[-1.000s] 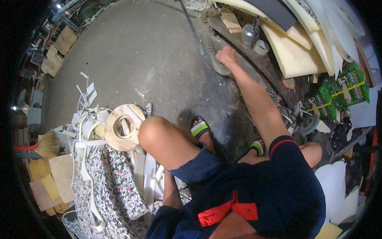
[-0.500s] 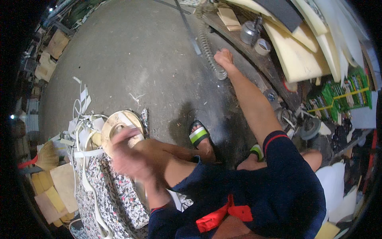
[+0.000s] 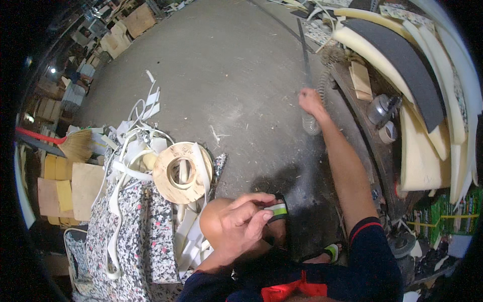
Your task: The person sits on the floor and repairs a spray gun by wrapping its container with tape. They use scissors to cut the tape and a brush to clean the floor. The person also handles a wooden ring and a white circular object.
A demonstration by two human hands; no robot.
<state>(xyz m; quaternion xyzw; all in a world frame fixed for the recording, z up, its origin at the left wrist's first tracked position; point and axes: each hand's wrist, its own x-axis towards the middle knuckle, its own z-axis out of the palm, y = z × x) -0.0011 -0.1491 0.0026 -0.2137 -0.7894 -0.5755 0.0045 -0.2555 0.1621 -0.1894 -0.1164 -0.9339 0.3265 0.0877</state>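
My left hand (image 3: 241, 224) is over my left knee, fingers loosely bent and thumb apart from them; nothing shows in it. My right arm reaches ahead. The fingers of my right hand (image 3: 310, 100) are curled closed at the near end of a long flat metal bar (image 3: 303, 50). Whether they grip the bar or only hang over it, I cannot tell. Beside that hand a clear coiled hose (image 3: 310, 125) runs along a low wooden bench (image 3: 347, 90). Left of my knee, a round wooden ring (image 3: 163, 173) rests on a speckled foam block (image 3: 126, 221) among white strips.
On the bench are a metal canister (image 3: 378, 108), a tape roll (image 3: 387, 132) and wooden pieces (image 3: 360, 80). Cream foam sheets (image 3: 427, 166) and a dark grey one (image 3: 402, 70) lean at the right. A broom (image 3: 76, 145) and boards (image 3: 90, 191) lie at the left.
My left hand has come away from beside the wooden ring to over my knee. My right hand has moved to the end of the metal bar. The view has shifted too.
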